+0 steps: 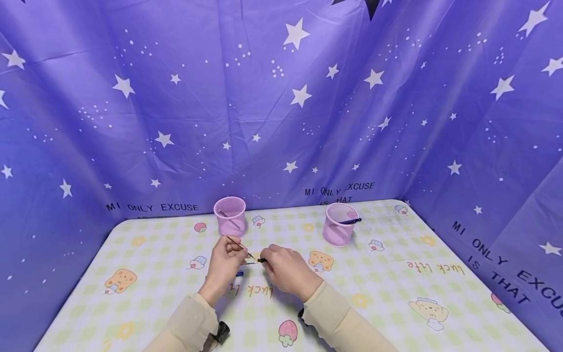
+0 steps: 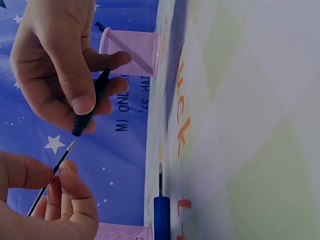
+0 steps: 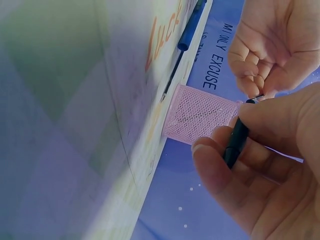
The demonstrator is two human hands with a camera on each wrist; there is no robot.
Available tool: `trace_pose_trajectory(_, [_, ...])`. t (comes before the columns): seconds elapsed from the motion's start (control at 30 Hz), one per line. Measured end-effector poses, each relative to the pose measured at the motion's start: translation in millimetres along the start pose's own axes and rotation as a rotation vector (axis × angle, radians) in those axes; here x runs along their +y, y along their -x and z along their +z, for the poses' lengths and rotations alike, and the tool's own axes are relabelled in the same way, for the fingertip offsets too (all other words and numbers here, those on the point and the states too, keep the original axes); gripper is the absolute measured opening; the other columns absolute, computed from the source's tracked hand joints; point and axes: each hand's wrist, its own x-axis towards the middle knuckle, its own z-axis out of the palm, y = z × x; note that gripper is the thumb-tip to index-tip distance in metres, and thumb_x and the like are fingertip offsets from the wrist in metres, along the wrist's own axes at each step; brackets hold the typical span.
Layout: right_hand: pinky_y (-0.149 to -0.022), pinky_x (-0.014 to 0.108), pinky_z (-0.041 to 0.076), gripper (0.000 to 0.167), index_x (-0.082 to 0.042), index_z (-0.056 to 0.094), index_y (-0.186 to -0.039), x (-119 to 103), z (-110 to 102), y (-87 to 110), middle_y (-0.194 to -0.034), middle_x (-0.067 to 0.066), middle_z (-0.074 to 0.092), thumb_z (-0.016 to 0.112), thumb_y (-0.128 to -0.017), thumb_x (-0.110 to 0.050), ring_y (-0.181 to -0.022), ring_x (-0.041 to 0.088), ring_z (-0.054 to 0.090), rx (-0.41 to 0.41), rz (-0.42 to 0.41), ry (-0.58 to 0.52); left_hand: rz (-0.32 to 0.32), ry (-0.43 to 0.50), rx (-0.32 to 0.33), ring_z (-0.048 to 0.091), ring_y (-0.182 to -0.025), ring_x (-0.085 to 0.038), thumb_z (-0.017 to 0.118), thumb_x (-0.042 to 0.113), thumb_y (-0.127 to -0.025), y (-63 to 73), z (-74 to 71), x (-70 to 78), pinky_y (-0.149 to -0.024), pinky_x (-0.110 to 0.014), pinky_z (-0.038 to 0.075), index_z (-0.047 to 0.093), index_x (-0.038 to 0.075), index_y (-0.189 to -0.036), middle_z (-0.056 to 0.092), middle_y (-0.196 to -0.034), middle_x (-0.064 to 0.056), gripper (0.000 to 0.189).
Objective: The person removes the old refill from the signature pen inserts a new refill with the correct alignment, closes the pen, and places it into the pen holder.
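My left hand [image 1: 225,261] pinches a thin dark pen refill [image 2: 62,160] between thumb and fingertips, its metal point toward the right hand. In my right hand [image 1: 286,269], thumb and fingers grip a short black pen piece [image 3: 238,136], tapered at one end. The refill's tip is right at the wider end of this piece in the left wrist view. Below the hands, a blue pen barrel [image 2: 162,217] lies on the table with another refill [image 3: 172,75] sticking out of it; the left hand partly covers it in the head view.
Behind the left hand stands a pink mesh pen cup [image 1: 225,230] with a thin stick inside. A second pink mesh cup [image 1: 336,237] to the right holds a dark blue pen [image 1: 350,221]. A checked cloth [image 1: 387,313] covers the table; a purple star curtain [image 1: 264,107] hangs behind.
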Motion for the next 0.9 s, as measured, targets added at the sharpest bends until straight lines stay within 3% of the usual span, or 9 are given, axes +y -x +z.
trace_pose_trajectory(0.27, [-0.061, 0.029, 0.049, 0.004, -0.013, 0.065, -0.091, -0.6, -0.8, 0.1, -0.078, -0.006, 0.054, 0.063, -0.089, -0.014, -0.069, 0.009, 0.057, -0.01, 0.003, -0.014, -0.006, 0.031, -0.001, 0.061, -0.07, -0.014, 0.057, -0.012, -0.082, 0.9, 2.4, -2.3, -0.064, -0.027, 0.053, 0.041, -0.005, -0.109, 0.059, -0.09, -0.017, 0.032])
trace_pose_trajectory(0.6, [-0.059, 0.027, 0.046, 0.003, -0.017, 0.062, -0.087, -2.2, -1.9, -0.7, -0.076, -0.008, 0.051, 0.064, -0.088, -0.014, -0.065, 0.006, 0.052, -0.022, 0.012, -0.009, -0.048, -0.015, 0.015, 0.064, -0.071, -0.016, 0.061, -0.008, -0.082, 4.4, 3.0, -0.5, -0.068, -0.035, 0.055, 0.018, 0.003, -0.141, 0.061, -0.09, -0.015, 0.074])
trace_pose_trajectory(0.73, [-0.058, 0.027, 0.046, 0.004, -0.017, 0.062, -0.087, -2.4, -2.2, -0.8, -0.075, -0.008, 0.05, 0.065, -0.088, -0.014, -0.064, 0.006, 0.051, -0.019, 0.011, -0.007, -0.06, 0.007, 0.027, 0.064, -0.073, -0.018, 0.061, -0.009, -0.082, 4.1, 3.5, 0.1, -0.069, -0.035, 0.055, 0.009, 0.009, -0.146, 0.06, -0.09, -0.016, 0.085])
trace_pose_trajectory(0.9, [-0.058, 0.027, 0.046, 0.003, -0.017, 0.062, -0.086, -2.0, -1.5, -1.0, -0.074, -0.008, 0.05, 0.064, -0.089, -0.015, -0.064, 0.006, 0.051, -0.016, 0.006, -0.006, -0.069, 0.006, 0.029, 0.064, -0.073, -0.019, 0.062, -0.008, -0.082, 4.5, 3.2, 0.3, -0.068, -0.034, 0.055, 0.011, 0.015, -0.147, 0.059, -0.09, -0.016, 0.086])
